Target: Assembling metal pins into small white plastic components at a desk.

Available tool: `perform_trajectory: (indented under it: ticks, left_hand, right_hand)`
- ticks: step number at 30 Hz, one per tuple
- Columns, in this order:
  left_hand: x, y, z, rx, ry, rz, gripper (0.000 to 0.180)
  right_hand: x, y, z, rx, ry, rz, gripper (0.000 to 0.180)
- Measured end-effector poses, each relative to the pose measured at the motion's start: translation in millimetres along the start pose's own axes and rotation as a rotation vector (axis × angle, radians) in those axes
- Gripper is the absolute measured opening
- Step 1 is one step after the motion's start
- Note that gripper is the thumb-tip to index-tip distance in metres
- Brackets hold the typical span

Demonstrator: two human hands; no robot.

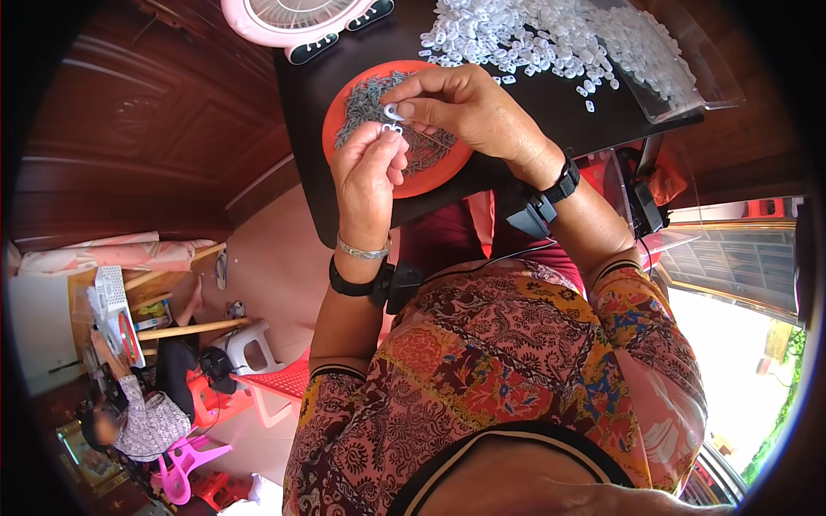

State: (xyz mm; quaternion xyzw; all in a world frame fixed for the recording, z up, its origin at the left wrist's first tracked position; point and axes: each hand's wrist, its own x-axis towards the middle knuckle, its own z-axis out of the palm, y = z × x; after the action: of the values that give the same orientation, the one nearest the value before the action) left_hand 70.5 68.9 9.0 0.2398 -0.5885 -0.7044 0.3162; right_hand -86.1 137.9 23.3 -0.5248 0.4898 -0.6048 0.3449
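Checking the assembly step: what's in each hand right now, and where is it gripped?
Right hand pinches a small white plastic clip by its edge at the fingertips. Left hand pinches another small piece; its grip point cannot be told.

Looking down, I see my left hand (368, 176) and right hand (460, 107) meeting over an orange plate (439, 168) of small grey metal pieces (366, 99), each pinching a small white plastic clip (393, 113). A heap of white clips (551, 34) lies on the dark table (318, 112), with a pink fan (292, 17) at its far edge.
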Motion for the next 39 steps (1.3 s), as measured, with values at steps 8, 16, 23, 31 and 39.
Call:
perform_trajectory:
  ticks: [8,16,23,31,39]
  left_hand:
    - [-1.6,-3.0,4.4,-0.012,0.037,0.027,0.014]
    - [-3.8,-1.4,8.0,-0.08,0.05,0.0,0.02]
    - [-1.4,-5.4,12.0,-0.17,0.018,-0.041,0.027]
    - [0.9,-13.1,23.9,-0.174,0.08,0.028,0.023]
    - [-1.8,-16.5,21.8,-0.135,0.087,0.066,0.024]
  right_hand:
    - [-7.8,-4.7,3.6,-0.149,-0.034,-0.068,0.019]
    - [-14.6,-3.1,8.1,-0.296,-0.006,-0.15,0.026]
    - [-12.2,-2.5,1.8,-0.49,-0.026,-0.371,0.029]
    - [-19.1,-7.7,13.7,-0.824,0.081,-0.456,0.03]
    - [-20.2,-2.6,11.0,-0.857,0.074,-0.436,0.024]
